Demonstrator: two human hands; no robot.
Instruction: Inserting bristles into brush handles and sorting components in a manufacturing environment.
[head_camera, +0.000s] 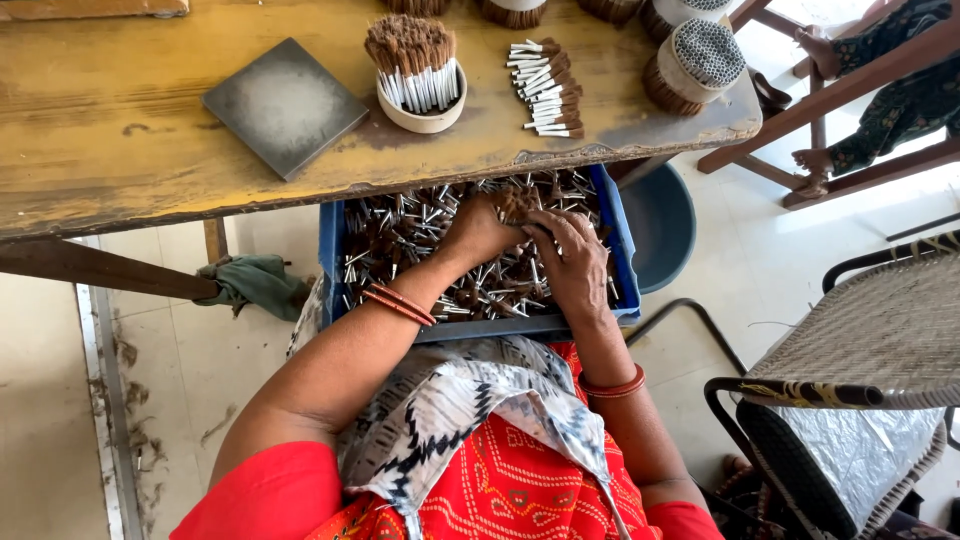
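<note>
- left hand (482, 228) is reaching into the blue crate (330, 250) under the table (120, 150), fingers clenched on a tuft of small brushes (515, 203).
- right hand (568, 258) is resting on the pile, fingers curled loosely, grip unclear.
- brushes are looking light, stiff, prickly; best pinched by the metal stems.

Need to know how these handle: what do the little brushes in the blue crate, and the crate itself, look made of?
The small brushes: shiny silver ferrules, probably metal, with brown bristle tufts that look like fibre or hair; which one cannot be told. The blue crate: smooth, evenly coloured wall, likely moulded plastic. The left hand and right hand are both buried in the pile, gathering a brown tuft.
</note>
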